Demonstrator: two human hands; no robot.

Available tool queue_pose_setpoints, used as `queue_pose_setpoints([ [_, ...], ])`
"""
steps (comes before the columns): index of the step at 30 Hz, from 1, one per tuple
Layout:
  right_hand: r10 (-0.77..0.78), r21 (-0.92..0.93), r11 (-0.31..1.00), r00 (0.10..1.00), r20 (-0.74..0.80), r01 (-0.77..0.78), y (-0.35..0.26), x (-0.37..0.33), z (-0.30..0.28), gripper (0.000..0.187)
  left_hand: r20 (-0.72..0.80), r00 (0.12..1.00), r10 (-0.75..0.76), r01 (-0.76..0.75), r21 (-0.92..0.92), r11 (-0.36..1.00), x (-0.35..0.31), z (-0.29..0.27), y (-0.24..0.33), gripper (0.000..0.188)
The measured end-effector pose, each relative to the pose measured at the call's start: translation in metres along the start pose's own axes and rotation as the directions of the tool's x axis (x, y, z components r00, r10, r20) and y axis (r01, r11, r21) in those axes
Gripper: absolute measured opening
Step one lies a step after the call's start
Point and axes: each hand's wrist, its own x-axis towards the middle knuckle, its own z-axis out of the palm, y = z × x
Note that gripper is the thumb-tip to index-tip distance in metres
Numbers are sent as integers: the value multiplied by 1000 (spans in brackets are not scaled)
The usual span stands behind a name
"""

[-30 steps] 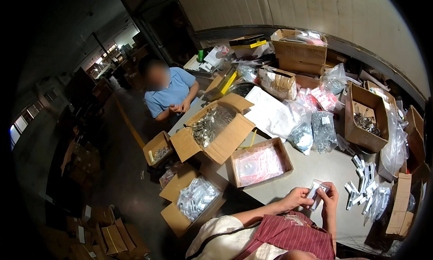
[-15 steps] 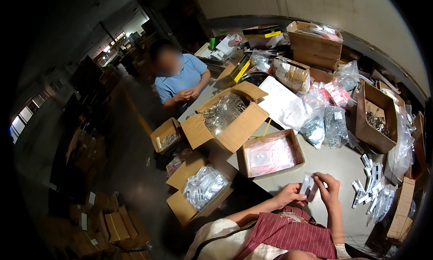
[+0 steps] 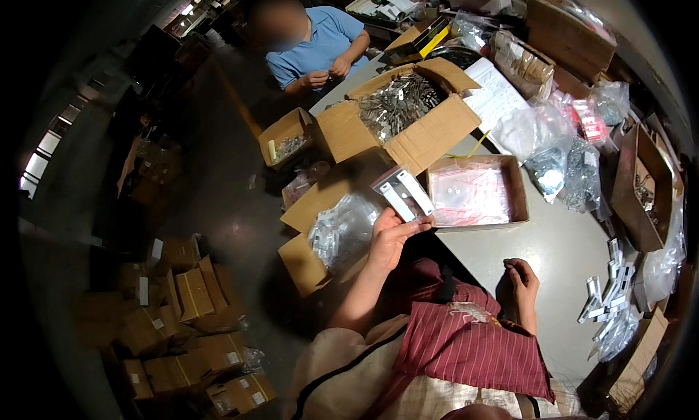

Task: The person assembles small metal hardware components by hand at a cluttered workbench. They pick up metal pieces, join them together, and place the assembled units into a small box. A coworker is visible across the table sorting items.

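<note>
My left hand (image 3: 392, 238) pinches the lower edge of a small clear plastic bag (image 3: 405, 194). White and silver parts lie inside the bag. It is held up between an open carton of similar filled bags (image 3: 338, 231) and a shallow box of flat clear bags with red edges (image 3: 473, 191). My right hand (image 3: 521, 285) rests by the table's near edge, fingers curled in and nothing visible in them. To its right lies a pile of silver metal parts (image 3: 610, 292), beside some clear bags (image 3: 619, 334).
A large open carton of metal pieces (image 3: 397, 107) stands at the table's far left side. Across it, a person in a blue shirt (image 3: 320, 49) handles something small. Bagged hardware (image 3: 553, 165) and a brown box (image 3: 641, 187) line the right. Cartons (image 3: 189, 296) stack on the floor.
My left hand has carried the small bag leftward, toward the carton of filled bags. The right hand has let go of it and stays near the table edge. The head view has shifted.
</note>
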Motion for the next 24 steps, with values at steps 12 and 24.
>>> queue_pose_setpoints([
  [12,-252,-312,918,967,21,246,-21,-18,9,28,-215,969,-119,88,-146,985,1,-73,13,36],
  [24,-261,-280,922,963,62,268,-18,-15,3,25,-318,786,531,-289,570,769,31,-143,-26,23],
])
